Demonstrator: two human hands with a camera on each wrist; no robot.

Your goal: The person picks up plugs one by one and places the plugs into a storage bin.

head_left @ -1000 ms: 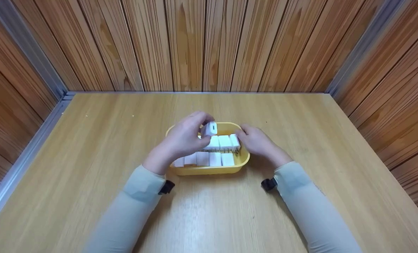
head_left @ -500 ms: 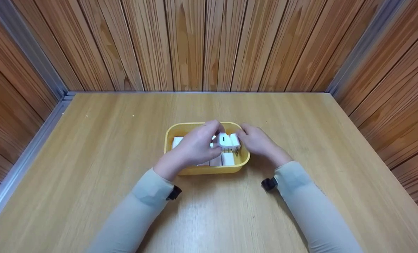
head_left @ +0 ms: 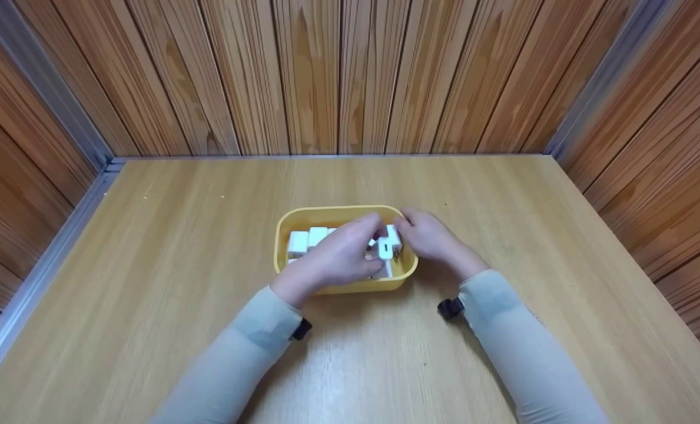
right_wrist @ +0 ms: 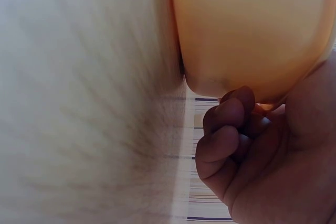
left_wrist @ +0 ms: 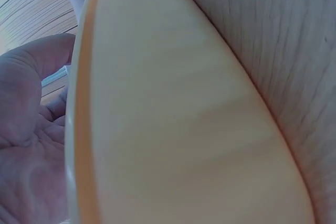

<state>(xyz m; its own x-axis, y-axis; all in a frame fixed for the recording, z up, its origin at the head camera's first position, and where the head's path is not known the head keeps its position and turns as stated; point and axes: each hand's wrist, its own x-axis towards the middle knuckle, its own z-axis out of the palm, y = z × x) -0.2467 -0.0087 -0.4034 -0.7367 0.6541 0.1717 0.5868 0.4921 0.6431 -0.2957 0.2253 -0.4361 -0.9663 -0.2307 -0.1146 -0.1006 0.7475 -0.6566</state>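
In the head view, a yellow plastic tub [head_left: 361,287] holds white plug-in chargers [head_left: 298,242], set side by side. My left hand [head_left: 341,253] reaches over its front wall and pinches one white charger [head_left: 385,248], whose dark port faces up toward me, at the tub's right end. Metal prongs show beside it, close to another charger [head_left: 393,231]. Part of the contents is hidden behind my left hand. At the right end my right hand [head_left: 435,238] grips the rim; in the right wrist view its curled fingers [right_wrist: 220,145] press against the tub's outer wall [right_wrist: 247,35].
The tub stands on a light wooden table [head_left: 503,353]. Wood-plank walls [head_left: 314,76] enclose it at the back and both sides, with a metal strip [head_left: 37,259] along the left edge. Black wrist straps [head_left: 450,308] show at both sleeves.
My left hand has moved right and nearer to me with the charger, lowering it into the tub's right end. Chargers at the left are uncovered. My right hand has stayed at the rim.
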